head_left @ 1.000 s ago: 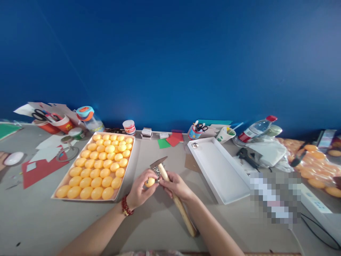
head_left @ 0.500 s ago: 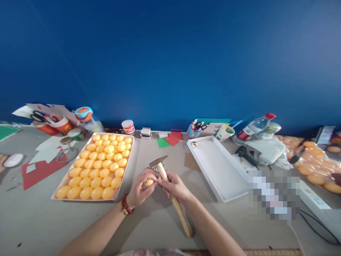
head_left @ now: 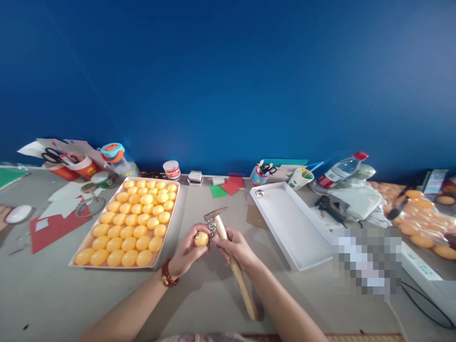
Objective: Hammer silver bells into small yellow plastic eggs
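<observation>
"One yellow ball (head_left: 201, 239), lower middle of the frame. Who's got it?"

"Left hand (head_left: 185, 251), clamped round it. Red bead bracelet (head_left: 168, 274) on that wrist."

"Right hand (head_left: 238, 248)?"

"Gripping a hammer (head_left: 242, 287): wooden handle slants to the lower right, head points up near the centre. The two hands are close together."

"Shiny bits (head_left: 211, 226) in there?"

"Small metal pieces, just under the hammer head. Can't tell if held or lying on the worktop (head_left: 185, 308)."

"Left of centre?"

"Rows of yellow balls (head_left: 131, 219) in a shallow tray (head_left: 156, 262)."

"Right of centre?"

"White tray (head_left: 297, 230), one small shiny object (head_left: 260, 193) at its upper left end. Bottle (head_left: 337, 173) with a red cap beyond it."

"Far right edge?"

"Clear plastic bag of orange balls (head_left: 423, 223). Next."
</observation>
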Demonstrator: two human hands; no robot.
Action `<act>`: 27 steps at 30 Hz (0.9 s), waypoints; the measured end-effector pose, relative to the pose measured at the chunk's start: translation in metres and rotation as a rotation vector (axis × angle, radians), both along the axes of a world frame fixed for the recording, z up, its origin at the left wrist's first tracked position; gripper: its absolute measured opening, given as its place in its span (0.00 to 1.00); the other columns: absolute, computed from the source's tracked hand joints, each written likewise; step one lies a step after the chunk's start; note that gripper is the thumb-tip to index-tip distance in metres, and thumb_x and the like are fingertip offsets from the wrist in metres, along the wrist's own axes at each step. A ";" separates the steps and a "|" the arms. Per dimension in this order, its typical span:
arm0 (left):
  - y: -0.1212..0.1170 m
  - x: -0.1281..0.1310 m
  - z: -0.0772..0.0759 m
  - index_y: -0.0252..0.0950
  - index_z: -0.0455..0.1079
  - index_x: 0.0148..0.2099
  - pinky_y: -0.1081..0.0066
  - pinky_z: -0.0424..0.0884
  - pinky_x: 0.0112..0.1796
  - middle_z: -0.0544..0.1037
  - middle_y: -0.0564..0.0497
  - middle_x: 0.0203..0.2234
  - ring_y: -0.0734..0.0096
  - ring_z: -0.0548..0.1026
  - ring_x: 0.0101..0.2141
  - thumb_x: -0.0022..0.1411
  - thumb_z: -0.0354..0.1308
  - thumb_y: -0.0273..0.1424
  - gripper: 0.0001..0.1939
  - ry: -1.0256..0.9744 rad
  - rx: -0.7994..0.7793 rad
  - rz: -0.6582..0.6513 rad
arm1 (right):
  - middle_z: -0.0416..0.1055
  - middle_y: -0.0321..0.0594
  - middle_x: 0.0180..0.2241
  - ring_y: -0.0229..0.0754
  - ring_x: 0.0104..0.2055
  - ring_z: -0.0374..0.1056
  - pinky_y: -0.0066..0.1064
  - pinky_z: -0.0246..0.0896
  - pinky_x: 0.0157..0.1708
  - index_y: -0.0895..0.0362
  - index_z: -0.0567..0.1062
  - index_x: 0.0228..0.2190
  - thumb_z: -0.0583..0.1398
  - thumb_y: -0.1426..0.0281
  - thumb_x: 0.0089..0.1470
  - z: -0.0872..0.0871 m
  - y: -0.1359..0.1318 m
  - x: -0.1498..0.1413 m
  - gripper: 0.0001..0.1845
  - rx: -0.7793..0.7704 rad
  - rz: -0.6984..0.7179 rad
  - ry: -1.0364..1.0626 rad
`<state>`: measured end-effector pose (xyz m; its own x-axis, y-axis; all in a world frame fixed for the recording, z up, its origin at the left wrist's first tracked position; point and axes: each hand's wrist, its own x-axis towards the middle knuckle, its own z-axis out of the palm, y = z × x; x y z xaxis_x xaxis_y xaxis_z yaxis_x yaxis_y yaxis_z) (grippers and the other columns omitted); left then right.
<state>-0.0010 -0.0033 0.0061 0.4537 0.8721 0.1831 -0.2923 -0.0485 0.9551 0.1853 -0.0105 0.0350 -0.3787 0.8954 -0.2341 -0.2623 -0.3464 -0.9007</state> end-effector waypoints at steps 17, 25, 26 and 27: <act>0.010 -0.003 -0.001 0.36 0.69 0.53 0.69 0.69 0.37 0.76 0.44 0.46 0.69 0.72 0.35 0.61 0.63 0.37 0.20 -0.300 -0.334 0.012 | 0.60 0.25 0.15 0.26 0.11 0.47 0.20 0.46 0.10 0.57 0.69 0.29 0.68 0.62 0.50 -0.002 0.002 0.004 0.15 -0.025 -0.006 0.258; 0.010 0.000 0.004 0.40 0.69 0.48 0.67 0.72 0.37 0.77 0.47 0.44 0.69 0.75 0.34 0.66 0.56 0.38 0.12 -0.331 -0.386 -0.034 | 0.61 0.26 0.16 0.25 0.11 0.47 0.19 0.45 0.09 0.58 0.69 0.29 0.69 0.62 0.49 -0.008 0.003 0.006 0.16 -0.030 -0.020 0.250; 0.010 0.000 0.003 0.40 0.70 0.49 0.66 0.72 0.38 0.76 0.46 0.45 0.68 0.75 0.35 0.65 0.57 0.38 0.13 -0.320 -0.373 -0.026 | 0.61 0.25 0.15 0.26 0.10 0.47 0.19 0.45 0.09 0.58 0.69 0.29 0.69 0.61 0.49 -0.008 0.003 0.005 0.16 -0.027 -0.020 0.245; 0.010 -0.001 0.002 0.40 0.70 0.51 0.66 0.72 0.39 0.75 0.46 0.47 0.67 0.75 0.38 0.64 0.59 0.38 0.15 -0.301 -0.350 -0.013 | 0.60 0.25 0.15 0.26 0.10 0.47 0.20 0.45 0.09 0.58 0.69 0.29 0.69 0.61 0.49 -0.007 0.003 0.005 0.16 -0.022 -0.020 0.240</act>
<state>-0.0017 0.0064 0.0079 0.4365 0.8997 0.0035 -0.5576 0.2674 0.7859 0.1898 -0.0075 0.0277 -0.4080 0.8990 -0.1592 -0.4749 -0.3579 -0.8040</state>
